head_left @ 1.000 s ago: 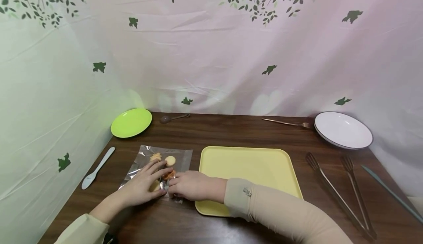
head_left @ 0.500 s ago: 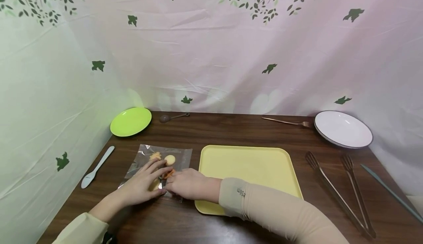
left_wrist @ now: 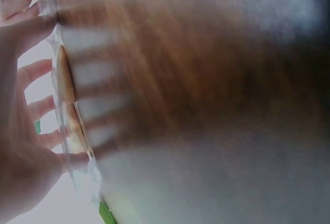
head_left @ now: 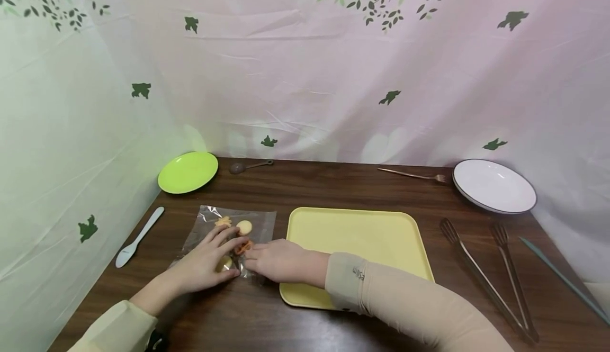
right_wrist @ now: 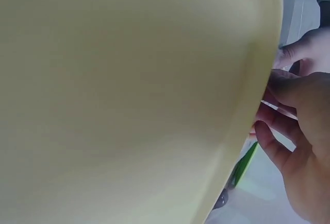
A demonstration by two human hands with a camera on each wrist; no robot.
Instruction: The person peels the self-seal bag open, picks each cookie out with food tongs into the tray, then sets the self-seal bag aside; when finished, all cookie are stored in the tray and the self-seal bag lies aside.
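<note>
A clear plastic bag [head_left: 262, 219] lies flat on the table left of the yellow tray, with several biscuits in it. Among them are a flower-shaped one [head_left: 223, 221], a pale round one [head_left: 244, 228] and an orange openwork one [head_left: 243, 247]. My left hand [head_left: 205, 262] rests on the bag with fingers spread. In the left wrist view its straight fingers touch the film beside the biscuits [left_wrist: 66, 74]. At the bag's near right edge, my right hand [head_left: 278, 260] pinches the plastic; its fingertips are partly hidden. The two thumbs are close together.
Just right of the bag lies the yellow tray [head_left: 357, 230], under the right forearm. Around it are a green plate [head_left: 188, 172], pale spoon [head_left: 139, 238], brown spoon [head_left: 250, 167], copper fork [head_left: 414, 175], white dish [head_left: 494, 185], metal tongs [head_left: 481, 272] and a blue-green stick [head_left: 562, 278].
My right hand slid slightly left along the bag's edge, then back right and a little up. The left hand stays spread on the bag.
</note>
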